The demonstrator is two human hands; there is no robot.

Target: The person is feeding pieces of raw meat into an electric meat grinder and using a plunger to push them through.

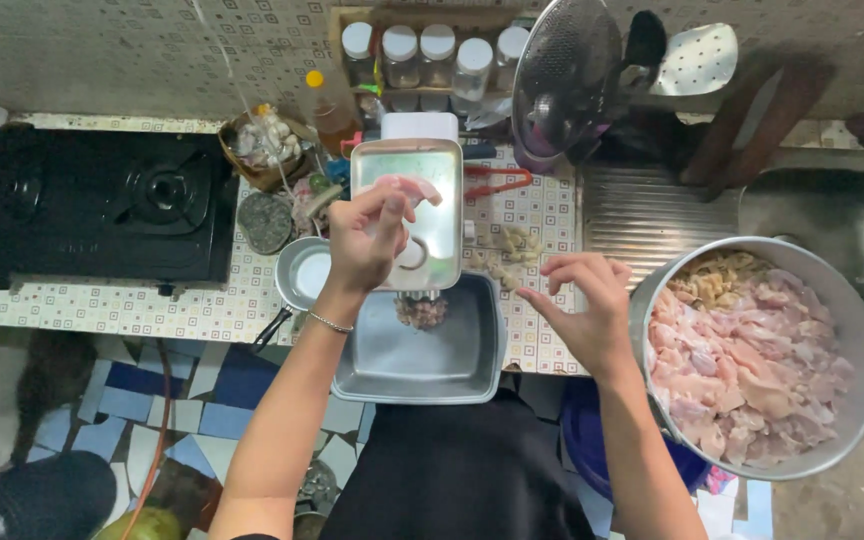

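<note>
My left hand (370, 238) pinches a pink strip of raw meat (414, 187) above the metal feed tray of a meat grinder (444, 165). Minced meat (420, 311) hangs at the grinder's outlet over a rectangular steel pan (452, 360). Open and holding nothing, my right hand (584, 305) hovers with spread fingers between the pan and a big round metal basin (857, 330) full of raw meat pieces (742, 365). A thin bracelet circles my left wrist.
A black gas stove (92, 200) sits at the left. A small metal bowl (304, 272), a basket of garlic (264, 140), an oil bottle (330, 108), spice jars (437, 50), a hanging strainer (564, 75) and a sink (832, 210) surround the tiled counter (542, 205).
</note>
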